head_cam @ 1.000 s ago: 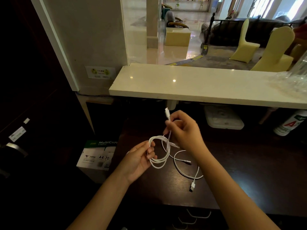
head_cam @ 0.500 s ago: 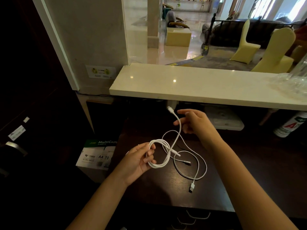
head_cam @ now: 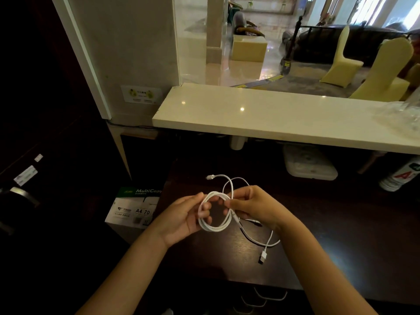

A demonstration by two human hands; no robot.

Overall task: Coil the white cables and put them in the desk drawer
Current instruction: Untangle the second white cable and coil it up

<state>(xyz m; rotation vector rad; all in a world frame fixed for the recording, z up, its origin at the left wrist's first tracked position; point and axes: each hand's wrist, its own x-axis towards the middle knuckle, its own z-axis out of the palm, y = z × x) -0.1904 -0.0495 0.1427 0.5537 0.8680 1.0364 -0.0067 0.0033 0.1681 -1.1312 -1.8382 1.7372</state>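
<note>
Just above the dark desk (head_cam: 341, 242), my left hand (head_cam: 181, 220) pinches the white cable coil (head_cam: 213, 212) so its loops stay stacked while my right hand (head_cam: 254, 205), fingers closed on the loose strand, feeds the next loop.

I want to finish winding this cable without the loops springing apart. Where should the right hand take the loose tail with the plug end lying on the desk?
Probably just behind the flat plug, on the thin cord. It lies free on the dark desk, so the right hand can come down from above and pinch it, while the left hand holds the coil.
</note>
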